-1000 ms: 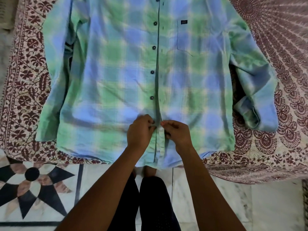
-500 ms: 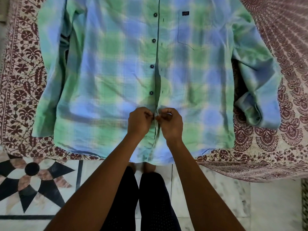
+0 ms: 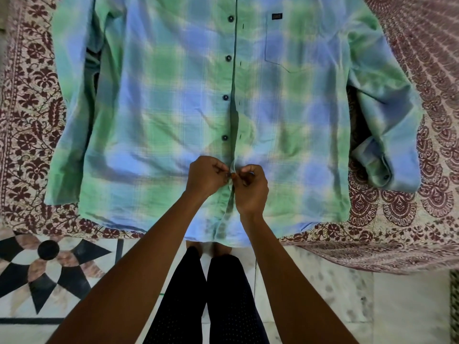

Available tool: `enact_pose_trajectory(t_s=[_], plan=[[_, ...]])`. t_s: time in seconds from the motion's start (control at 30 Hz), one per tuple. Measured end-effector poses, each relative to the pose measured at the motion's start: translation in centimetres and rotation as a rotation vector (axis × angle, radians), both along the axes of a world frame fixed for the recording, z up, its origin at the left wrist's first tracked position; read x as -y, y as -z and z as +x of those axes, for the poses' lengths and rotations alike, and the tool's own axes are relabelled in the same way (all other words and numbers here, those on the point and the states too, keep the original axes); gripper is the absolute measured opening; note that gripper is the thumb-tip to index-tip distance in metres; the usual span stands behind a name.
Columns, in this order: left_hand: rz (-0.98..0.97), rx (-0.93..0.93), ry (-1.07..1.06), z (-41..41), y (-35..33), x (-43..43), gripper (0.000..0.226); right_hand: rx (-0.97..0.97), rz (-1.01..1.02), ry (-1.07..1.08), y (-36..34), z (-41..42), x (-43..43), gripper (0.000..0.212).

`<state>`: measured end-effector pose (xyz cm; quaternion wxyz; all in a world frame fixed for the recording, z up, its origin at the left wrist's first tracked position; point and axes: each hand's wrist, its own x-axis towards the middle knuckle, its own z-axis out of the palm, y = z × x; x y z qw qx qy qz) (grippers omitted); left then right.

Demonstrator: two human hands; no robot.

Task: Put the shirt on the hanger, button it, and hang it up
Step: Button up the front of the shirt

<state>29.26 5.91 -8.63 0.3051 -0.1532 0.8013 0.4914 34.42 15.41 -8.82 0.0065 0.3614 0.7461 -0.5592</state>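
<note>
Currently the shirt [image 3: 173,95] lies flat on the bedspread [image 3: 422,58]. The left hand [image 3: 206,176] and right hand [image 3: 250,189] pinch its front edges together low down. Risk: choosing the wrong buttonhole would skew the front, and a loose pinch could let the fabric slip.

The head-worn camera is looking steeply down and a little forward from a standing person, facing the near edge of the bed [image 3: 397,214], which is running across the frame below its middle. It is sitting near: both forearms are entering from the bottom, and the left hand [image 3: 206,175] and right hand [image 3: 250,189] are meeting near the centre on the shirt [image 3: 161,108]. The legs [image 3: 223,294] and floor [image 3: 409,306] are showing straight below. The frame's top is cutting off the shirt's upper part.
</note>
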Motion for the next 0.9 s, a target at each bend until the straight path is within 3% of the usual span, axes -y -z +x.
enact_pose_trajectory(t_s=[0.2,0.4,0.53,0.63,0.77,0.9], plan=[[0.024,0.038,-0.036,0.0,-0.3,0.0,0.017,-0.047,0.071,-0.114,0.1,0.5,0.0,0.03],[-0.002,0.053,-0.023,-0.2,-0.3,0.1,0.009,-0.062,0.032,-0.056,-0.2,0.1,0.1,0.03],[0.001,0.04,-0.023,-0.2,-0.3,0.0,0.027,-0.042,-0.011,0.005,-0.2,0.0,0.9,0.019],[-0.017,0.026,-0.009,-0.3,0.0,0.0,0.027,-0.095,-0.003,0.119,-0.1,0.2,1.3,0.023],[-0.03,0.005,-0.008,-0.2,0.3,0.0,0.029,-0.05,-0.005,0.091,-0.2,0.6,1.5,0.016],[-0.009,-0.012,-0.024,0.1,0.5,0.1,0.027,-0.042,0.004,0.088,-0.1,0.7,1.2,0.022]])
